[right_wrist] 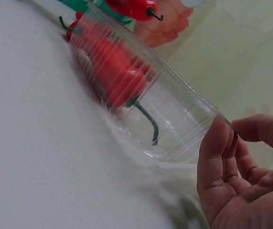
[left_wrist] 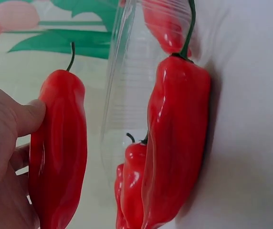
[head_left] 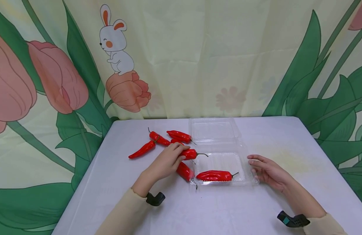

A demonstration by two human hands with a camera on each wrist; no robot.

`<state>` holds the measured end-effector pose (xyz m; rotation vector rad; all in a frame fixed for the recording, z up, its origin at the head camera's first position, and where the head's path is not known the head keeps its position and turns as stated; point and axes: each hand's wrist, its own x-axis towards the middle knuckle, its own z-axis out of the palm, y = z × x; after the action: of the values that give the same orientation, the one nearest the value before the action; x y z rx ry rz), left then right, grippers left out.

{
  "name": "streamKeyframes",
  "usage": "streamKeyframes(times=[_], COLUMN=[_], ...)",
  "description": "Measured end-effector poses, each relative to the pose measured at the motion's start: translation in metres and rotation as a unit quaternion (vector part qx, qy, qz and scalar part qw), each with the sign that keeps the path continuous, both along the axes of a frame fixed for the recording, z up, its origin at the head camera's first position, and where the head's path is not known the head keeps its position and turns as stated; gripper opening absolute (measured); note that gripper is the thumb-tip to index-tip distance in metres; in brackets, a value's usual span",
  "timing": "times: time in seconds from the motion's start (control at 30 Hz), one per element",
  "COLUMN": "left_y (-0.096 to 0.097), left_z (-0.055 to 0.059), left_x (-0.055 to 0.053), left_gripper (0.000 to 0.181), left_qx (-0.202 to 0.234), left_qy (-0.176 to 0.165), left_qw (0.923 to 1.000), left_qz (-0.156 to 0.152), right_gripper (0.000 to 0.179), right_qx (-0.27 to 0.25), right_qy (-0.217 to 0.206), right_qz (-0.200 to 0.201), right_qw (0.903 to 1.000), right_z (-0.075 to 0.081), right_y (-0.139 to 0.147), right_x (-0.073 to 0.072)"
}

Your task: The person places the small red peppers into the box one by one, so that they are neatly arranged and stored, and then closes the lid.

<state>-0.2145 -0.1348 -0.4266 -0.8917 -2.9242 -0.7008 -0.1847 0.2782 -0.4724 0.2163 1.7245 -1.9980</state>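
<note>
My left hand [head_left: 165,162] grips a red chili pepper [head_left: 189,154] between thumb and fingers, above the left edge of a clear plastic clamshell box [head_left: 245,169]. In the left wrist view this pepper [left_wrist: 59,148] has its green stem pointing up and away from the palm. Another red pepper [head_left: 214,176] lies inside the box along its near side, stem to the right. On the box's right side, my right hand [head_left: 269,173] pinches the rim between thumb and fingertips, as the right wrist view shows.
The box's lid [head_left: 214,130] lies folded back toward the curtain. Left of the box lie several loose peppers: one [head_left: 184,171] against its wall, others [head_left: 142,150] farther left and back. A printed curtain [head_left: 175,65] hangs behind the white table [head_left: 110,195].
</note>
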Motion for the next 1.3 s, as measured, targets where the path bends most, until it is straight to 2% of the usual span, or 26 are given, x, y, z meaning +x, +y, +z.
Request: streamKeyframes(times=[0.67, 1.13, 1.3], left_y=[0.027, 0.046, 0.054], left_z=[-0.002, -0.003, -0.004], left_x=[-0.001, -0.008, -0.010], left_gripper=[0.052, 0.040, 0.040], left_qx=[-0.002, 0.005, 0.007], left_qy=[0.007, 0.039, 0.027], left_qw=[0.9993, 0.9961, 0.9963], left_qz=[-0.038, -0.079, -0.081], right_gripper=[0.023, 0.022, 0.020], right_qx=[-0.012, -0.008, -0.009], right_qy=[0.007, 0.009, 0.012], right_qz=[0.010, 0.005, 0.009], right_qw=[0.9999, 0.9999, 0.9999], right_z=[-0.003, -0.003, -0.004], right_y=[-0.004, -0.003, -0.003], right_x=[-0.003, -0.001, -0.002])
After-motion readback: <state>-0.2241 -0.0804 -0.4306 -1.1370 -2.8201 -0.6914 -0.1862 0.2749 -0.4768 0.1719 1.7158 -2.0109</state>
